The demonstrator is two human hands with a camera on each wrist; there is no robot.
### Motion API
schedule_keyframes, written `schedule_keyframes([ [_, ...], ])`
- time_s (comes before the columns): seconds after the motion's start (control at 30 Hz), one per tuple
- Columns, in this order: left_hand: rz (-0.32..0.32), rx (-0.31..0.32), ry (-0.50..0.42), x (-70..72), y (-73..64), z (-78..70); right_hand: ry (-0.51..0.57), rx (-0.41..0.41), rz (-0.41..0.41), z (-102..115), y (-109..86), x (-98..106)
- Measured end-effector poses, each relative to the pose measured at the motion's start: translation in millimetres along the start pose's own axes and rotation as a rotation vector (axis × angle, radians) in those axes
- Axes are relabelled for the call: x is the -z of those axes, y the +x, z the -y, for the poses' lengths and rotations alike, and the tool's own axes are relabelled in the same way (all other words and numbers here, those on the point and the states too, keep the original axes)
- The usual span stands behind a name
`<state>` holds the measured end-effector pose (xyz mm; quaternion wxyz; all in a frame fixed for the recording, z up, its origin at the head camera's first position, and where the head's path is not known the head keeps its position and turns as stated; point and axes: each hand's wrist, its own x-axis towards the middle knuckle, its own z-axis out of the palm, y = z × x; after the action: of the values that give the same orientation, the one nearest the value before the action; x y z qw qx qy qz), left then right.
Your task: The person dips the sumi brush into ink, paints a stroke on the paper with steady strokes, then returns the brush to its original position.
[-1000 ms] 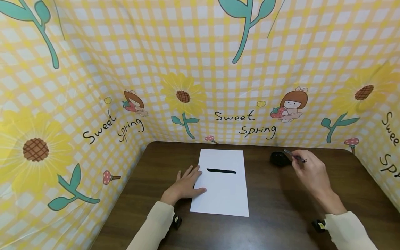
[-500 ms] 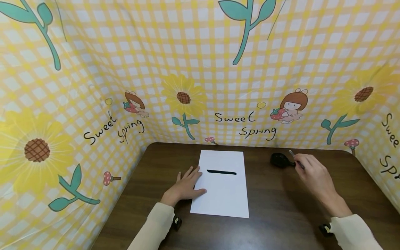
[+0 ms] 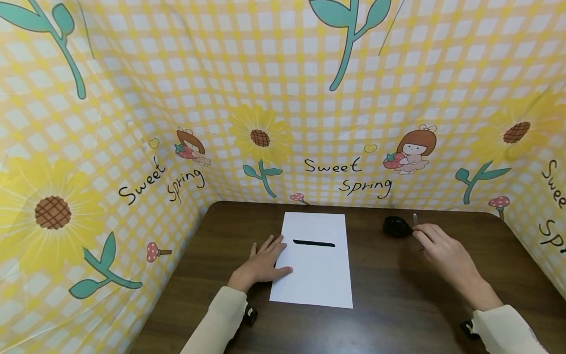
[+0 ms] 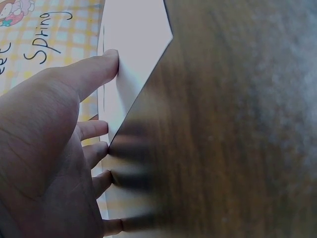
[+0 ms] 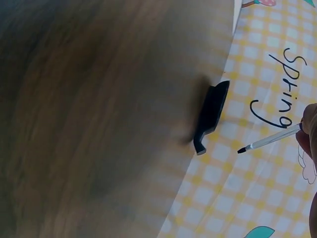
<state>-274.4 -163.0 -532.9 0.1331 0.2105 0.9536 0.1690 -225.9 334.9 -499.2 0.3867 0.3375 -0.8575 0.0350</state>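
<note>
A sheet of white paper (image 3: 311, 275) lies on the dark wooden table, with one thick black stroke (image 3: 314, 243) across its upper half. My left hand (image 3: 261, 260) rests on the sheet's left edge, fingers spread, thumb on the paper. At the right, my right hand (image 3: 444, 250) pinches a thin brush (image 5: 272, 139) between thumb and fingers. The brush has a pale handle and a dark pointed tip, angled down toward the table in the right wrist view. Just left of the fingertips stands a small black ink dish (image 3: 395, 226) with a short handle pointing right.
A yellow checked cloth (image 3: 283, 64) with printed flowers and lettering hangs behind and at both sides of the table (image 3: 367, 319). Dark devices are strapped at the left wrist (image 3: 250, 313) and right wrist (image 3: 468, 329).
My right hand has shifted slightly right and toward me. The brush has turned from a slant over the dish to a steeper stance beside it. The left hand and paper have stayed put.
</note>
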Motion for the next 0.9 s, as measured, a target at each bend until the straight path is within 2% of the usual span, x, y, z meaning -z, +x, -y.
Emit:
schedule_keyframes([
  [0.17, -0.001, 0.000, 0.003, 0.5, -0.5, -0.7, -0.007, 0.044, 0.020, -1.8, -4.1, -3.0],
  [0.43, -0.004, -0.010, -0.003, 0.8, -1.1, -2.0, -0.025, 0.099, 0.096, -4.8, -11.1, -6.0],
  [0.63, -0.004, -0.004, 0.000, 0.9, -1.6, -1.5, -0.067, 0.147, 0.101, -5.4, -12.3, -6.0],
  [0.9, -0.011, -0.011, -0.006, 1.4, -2.3, -0.8, -0.104, 0.170, 0.137, -5.8, -16.2, -9.3],
])
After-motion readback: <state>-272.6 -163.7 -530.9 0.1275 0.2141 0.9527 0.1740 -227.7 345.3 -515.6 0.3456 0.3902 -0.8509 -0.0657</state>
